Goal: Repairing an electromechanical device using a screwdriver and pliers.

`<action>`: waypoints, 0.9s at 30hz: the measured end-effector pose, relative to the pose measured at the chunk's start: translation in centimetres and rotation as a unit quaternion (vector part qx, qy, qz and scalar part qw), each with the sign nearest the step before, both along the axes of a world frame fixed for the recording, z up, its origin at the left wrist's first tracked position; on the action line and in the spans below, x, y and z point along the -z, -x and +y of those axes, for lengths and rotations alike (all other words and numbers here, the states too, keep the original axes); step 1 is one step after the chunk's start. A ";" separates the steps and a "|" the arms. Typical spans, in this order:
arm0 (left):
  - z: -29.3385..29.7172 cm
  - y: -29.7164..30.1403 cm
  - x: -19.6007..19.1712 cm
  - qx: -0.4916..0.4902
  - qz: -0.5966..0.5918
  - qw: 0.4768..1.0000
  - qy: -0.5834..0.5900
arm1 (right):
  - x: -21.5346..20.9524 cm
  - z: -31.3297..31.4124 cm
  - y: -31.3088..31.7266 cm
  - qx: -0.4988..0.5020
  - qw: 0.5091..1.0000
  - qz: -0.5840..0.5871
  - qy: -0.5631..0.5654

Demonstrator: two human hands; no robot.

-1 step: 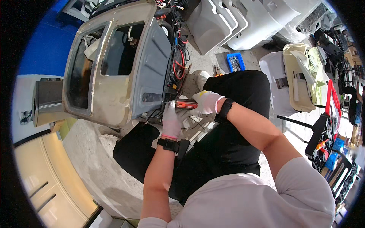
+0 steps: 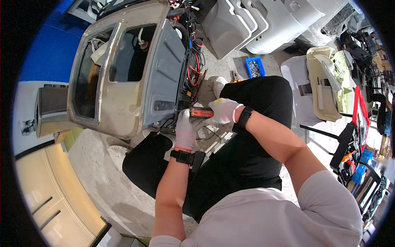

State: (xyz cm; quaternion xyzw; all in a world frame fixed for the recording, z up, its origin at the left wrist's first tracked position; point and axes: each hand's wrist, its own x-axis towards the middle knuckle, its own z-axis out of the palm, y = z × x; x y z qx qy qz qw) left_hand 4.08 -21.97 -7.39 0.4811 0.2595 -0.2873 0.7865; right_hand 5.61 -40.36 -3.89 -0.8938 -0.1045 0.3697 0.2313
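Note:
My right hand (image 2: 223,110), in a white glove with a dark watch at the wrist, is closed round the rear of a screwdriver (image 2: 200,113) with a red and black handle. The tool lies level and points left at the machine's lower corner; its tip is hidden. My left hand (image 2: 186,131), gloved too, is closed at the front of the handle, its fingers partly hidden. Beside them stands a large beige and grey machine housing (image 2: 161,78) with two window openings. Dark cables and red wires (image 2: 195,68) run along its open side.
A blue bin of small metal parts (image 2: 255,67) and pliers (image 2: 235,76) lie beyond my right knee. White shell panels (image 2: 234,29) stand at the back. Pale plastic covers (image 2: 325,84) and a red and black cart (image 2: 354,127) are at the right. A cream cabinet (image 2: 61,185) is at lower left.

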 end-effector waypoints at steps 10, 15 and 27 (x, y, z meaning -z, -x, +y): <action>0.3 0.2 -0.1 -0.006 0.008 1.000 0.011 | -0.3 0.1 0.1 -0.011 1.000 -0.003 -0.005; 0.0 -0.2 -0.8 0.012 0.014 1.000 -0.001 | -0.4 0.0 0.3 -0.005 1.000 -0.018 -0.007; -0.2 0.0 -0.6 -0.009 0.002 1.000 -0.011 | -0.2 0.0 0.2 0.009 1.000 -0.020 -0.015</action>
